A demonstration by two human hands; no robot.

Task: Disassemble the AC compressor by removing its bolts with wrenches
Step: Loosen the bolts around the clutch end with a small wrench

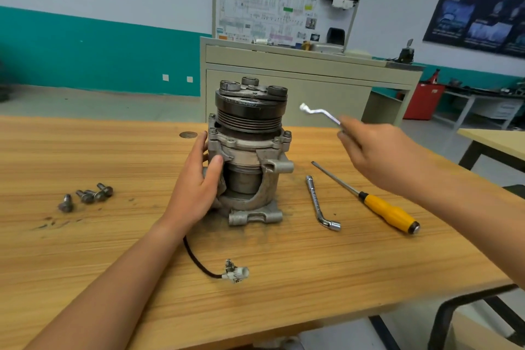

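The grey AC compressor [250,150] stands upright on the wooden table [113,236], pulley and clutch plate on top. My left hand [199,182] holds its left side, thumb across the front of the housing. My right hand [377,153] is raised to the right of the compressor and grips a silver offset ring wrench [319,113], whose ring end points toward the pulley without touching it. Bolts still sit in the upper flange [287,133]. Several removed bolts [88,196] lie on the table at the left.
An L-shaped socket wrench [321,202] and a yellow-handled screwdriver [386,212] lie right of the compressor. The compressor's black cable with a white connector [237,273] trails toward the table's front edge. A grey cabinet [298,79] stands behind the table.
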